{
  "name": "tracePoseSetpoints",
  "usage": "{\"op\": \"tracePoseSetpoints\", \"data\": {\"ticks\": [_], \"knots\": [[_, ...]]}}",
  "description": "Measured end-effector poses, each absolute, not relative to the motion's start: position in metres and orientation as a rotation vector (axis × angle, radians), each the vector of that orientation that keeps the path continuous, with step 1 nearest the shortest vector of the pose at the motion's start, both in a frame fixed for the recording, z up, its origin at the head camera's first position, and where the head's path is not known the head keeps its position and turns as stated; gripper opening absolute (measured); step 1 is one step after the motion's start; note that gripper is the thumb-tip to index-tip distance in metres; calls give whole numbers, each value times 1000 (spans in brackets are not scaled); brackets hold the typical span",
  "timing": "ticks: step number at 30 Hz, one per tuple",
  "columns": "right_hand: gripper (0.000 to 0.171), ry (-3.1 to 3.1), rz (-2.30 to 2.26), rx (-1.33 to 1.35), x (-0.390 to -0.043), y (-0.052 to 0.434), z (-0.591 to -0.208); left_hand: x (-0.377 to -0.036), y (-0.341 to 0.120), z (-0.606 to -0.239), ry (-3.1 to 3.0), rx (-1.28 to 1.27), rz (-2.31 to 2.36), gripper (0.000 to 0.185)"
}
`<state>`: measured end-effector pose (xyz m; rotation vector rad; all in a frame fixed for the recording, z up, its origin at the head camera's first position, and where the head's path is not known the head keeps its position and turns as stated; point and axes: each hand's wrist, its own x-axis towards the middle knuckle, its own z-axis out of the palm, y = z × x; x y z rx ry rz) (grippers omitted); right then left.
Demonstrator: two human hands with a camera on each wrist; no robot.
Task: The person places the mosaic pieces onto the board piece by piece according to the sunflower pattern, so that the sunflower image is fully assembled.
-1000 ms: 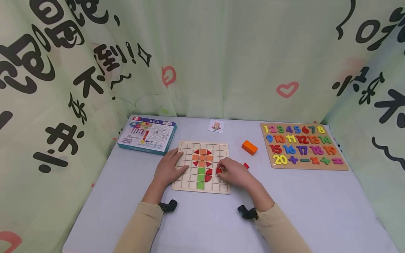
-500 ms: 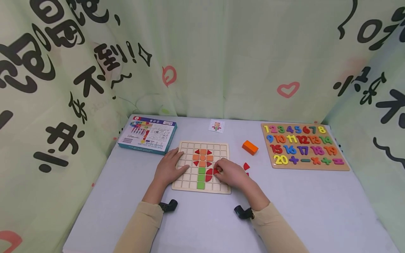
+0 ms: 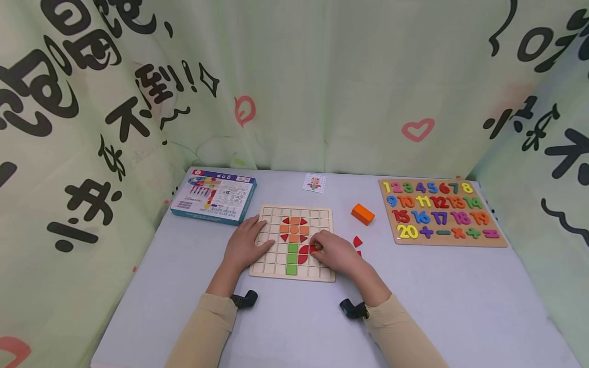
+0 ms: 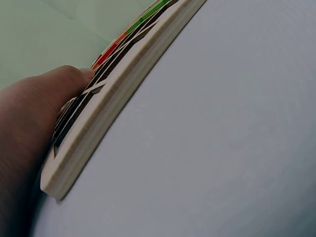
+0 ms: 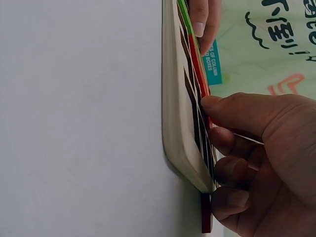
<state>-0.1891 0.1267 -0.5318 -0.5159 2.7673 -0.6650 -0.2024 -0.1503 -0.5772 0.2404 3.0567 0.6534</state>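
Note:
A wooden grid board (image 3: 271,278) lies on the table. Orange squares (image 3: 294,239) and small red pieces form a flower on it, above a column of green squares (image 3: 292,259). Red curved pieces (image 3: 302,254) sit to the right of that column. My left hand (image 3: 246,243) rests on the board's left edge, thumb (image 4: 69,81) extended over the grid. With thumb and forefinger, my right hand (image 3: 338,251) pinches a red piece (image 3: 314,249) at the grid, next to the curved pieces; fingers hide part of it. Loose red pieces (image 3: 357,242) lie right of the board.
A flat puzzle box (image 3: 213,197) lies at the back left, and a small pattern card (image 3: 314,182) behind the board. To the right are an orange block (image 3: 363,214) and a wooden number board (image 3: 442,212). Curtains enclose the table.
My right hand has moved a little left with the red piece, up to the red curved pieces, then stayed there. More of the loose red pieces show. The left hand has not moved.

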Motion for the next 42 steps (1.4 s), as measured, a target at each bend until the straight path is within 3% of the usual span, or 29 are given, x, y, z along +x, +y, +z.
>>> {"op": "tracePoseSetpoints", "data": {"ticks": [13, 28, 42], "knots": [[21, 2750, -716, -511, -190, 132, -529, -203, -150, -578, 3065, 252, 649, 76], [21, 2761, -761, -280, -199, 198, -514, -202, -150, -578, 3079, 267, 654, 75], [23, 2731, -792, -327, -196, 221, -522, -203, -152, -580, 3069, 260, 644, 75]]}}
